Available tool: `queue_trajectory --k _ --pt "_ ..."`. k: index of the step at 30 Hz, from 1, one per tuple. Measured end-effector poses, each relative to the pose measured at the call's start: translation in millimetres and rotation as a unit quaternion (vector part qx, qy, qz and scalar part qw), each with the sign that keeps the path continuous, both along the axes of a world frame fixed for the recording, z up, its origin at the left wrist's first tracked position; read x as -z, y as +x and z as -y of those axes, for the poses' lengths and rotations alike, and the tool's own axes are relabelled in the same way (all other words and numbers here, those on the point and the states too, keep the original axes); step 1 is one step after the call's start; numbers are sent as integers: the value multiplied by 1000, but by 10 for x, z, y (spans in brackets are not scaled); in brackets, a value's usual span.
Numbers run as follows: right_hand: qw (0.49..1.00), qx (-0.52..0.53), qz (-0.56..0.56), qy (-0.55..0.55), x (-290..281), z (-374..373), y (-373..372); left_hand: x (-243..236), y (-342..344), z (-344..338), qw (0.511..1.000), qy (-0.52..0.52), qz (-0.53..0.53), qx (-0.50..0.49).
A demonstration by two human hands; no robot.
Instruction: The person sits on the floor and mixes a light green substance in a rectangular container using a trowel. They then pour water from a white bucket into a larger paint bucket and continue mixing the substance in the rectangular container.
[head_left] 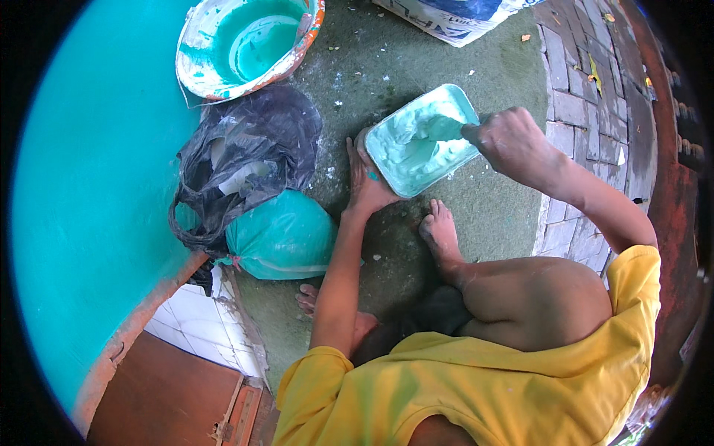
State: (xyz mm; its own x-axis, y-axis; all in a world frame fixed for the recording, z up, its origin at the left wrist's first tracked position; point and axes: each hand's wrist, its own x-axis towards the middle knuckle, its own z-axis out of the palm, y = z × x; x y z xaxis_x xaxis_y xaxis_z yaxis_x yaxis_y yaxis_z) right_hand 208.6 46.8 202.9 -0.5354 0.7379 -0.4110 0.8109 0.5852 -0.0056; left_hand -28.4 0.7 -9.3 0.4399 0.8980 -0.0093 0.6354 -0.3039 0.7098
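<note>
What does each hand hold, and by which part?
The left hand holds the rectangular tub by its left side; the right hand grips a probable putty knife by its handle.

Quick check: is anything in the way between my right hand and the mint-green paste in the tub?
Only the tool in your right hand, its end reaching into the paste. Nothing else visible blocks it; your left hand is at the outer left side of the tub.
</note>
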Motion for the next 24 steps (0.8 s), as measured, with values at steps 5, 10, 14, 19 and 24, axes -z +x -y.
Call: queue_trajectory --k 5,10,14,19,24 --pt "995 14 -103 14 172 137 -125 143 3 30 999 -30 -9 10" --pt "995 -56 -84 -8 505 264 -188 103 13 18 1000 -4 20 -7" --pt "998 -20 -60 -15 374 121 -51 -3 -6 -24 1000 16 9 9" --pt "996 40 -75 -2 152 30 -61 -24 -23 27 999 21 43 -24" --pt "991 62 -119 -19 374 117 -205 84 2 -4 999 -3 -46 20"
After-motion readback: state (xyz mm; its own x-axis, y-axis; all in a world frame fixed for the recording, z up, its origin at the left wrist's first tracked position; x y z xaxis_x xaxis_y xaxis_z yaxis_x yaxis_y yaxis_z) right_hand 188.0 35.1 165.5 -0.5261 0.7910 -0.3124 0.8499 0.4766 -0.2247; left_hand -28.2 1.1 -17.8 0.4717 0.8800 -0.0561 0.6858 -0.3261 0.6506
